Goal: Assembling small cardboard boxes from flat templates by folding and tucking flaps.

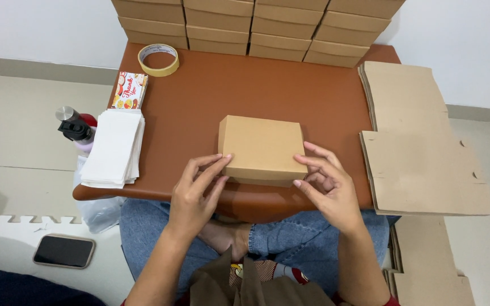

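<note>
Your left hand [195, 192] reaches in from seven o'clock, palm down, fingers stretched forward with the tips pressed against the near left corner of the closed, flat tan cardboard box [262, 146]; your right hand [327, 187] comes in from five o'clock, fingers spread and curled, tips touching the near right corner. Neither hand closes around the box: both pinch it lightly at its front edge. The box sits at the centre of the brown leather-topped low table [199, 96], close to the near edge, above your crossed legs in blue jeans. At twelve o'clock a row of stacked tan boxes [256, 25] lines the far edge. At eleven lies a ring of pale yellow tape [158, 59], and at nine a stack of white paper sheets [112, 148] with a colourful printed card [128, 90] just beyond it. At three o'clock flat unfolded cardboard blanks [421, 147] overhang the table. A dark phone [64, 250] lies on the floor at eight.
</note>
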